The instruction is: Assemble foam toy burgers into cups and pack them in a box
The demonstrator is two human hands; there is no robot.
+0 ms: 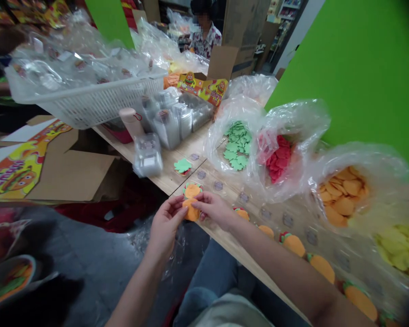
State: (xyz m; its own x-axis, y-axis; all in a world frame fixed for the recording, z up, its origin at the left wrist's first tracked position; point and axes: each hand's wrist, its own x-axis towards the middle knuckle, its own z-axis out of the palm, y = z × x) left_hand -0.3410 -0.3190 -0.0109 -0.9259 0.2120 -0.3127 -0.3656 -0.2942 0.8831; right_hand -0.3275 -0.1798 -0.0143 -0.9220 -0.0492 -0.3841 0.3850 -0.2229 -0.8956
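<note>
Between my left hand [168,220] and my right hand [213,209] is a round orange foam piece [191,211], pinched by the fingertips of both at the table's front edge. Just beyond it lies a small stack with an orange top [192,190] and green showing around its rim. Farther off, a green leaf-shaped piece [182,165] tops another stack with red and orange under it. To the right, under and past my right forearm, a row of orange-topped stacks [294,245] runs along the edge.
Clear bags hold green pieces [237,145], red pieces [278,159], orange pieces [344,195] and yellow pieces [402,247]. A white basket [98,102], clear plastic containers [167,125], a pink bottle [131,122] and an open carton [71,175] stand leftward. Another person [206,38] sits at the back.
</note>
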